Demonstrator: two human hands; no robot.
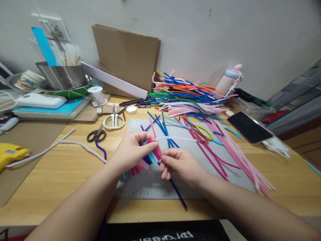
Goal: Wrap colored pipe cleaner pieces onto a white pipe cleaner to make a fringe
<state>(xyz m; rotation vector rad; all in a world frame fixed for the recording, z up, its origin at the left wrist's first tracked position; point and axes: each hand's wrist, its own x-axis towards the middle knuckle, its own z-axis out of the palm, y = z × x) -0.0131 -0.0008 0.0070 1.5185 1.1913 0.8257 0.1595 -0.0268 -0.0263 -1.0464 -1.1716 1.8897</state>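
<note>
My left hand (pixel 130 149) is closed around a bundle of short pink and blue pipe cleaner pieces (pixel 149 155), held over a grey cutting mat (pixel 150 182). My right hand (pixel 179 164) pinches the bundle's right side with fingers curled. A white pipe cleaner (pixel 177 138) runs from the bundle out to the right. A dark blue pipe cleaner (pixel 178 193) lies on the mat under my right hand.
A heap of coloured pipe cleaners (pixel 187 93) lies at the back, with pink ones (pixel 237 155) spread to the right. Scissors: black (pixel 96 134), white (pixel 114 119), yellow-red (pixel 202 132). A phone (pixel 249 127), yellow glue gun (pixel 11 154), cardboard (pixel 127 60) and metal bowl (pixel 62 77) stand around.
</note>
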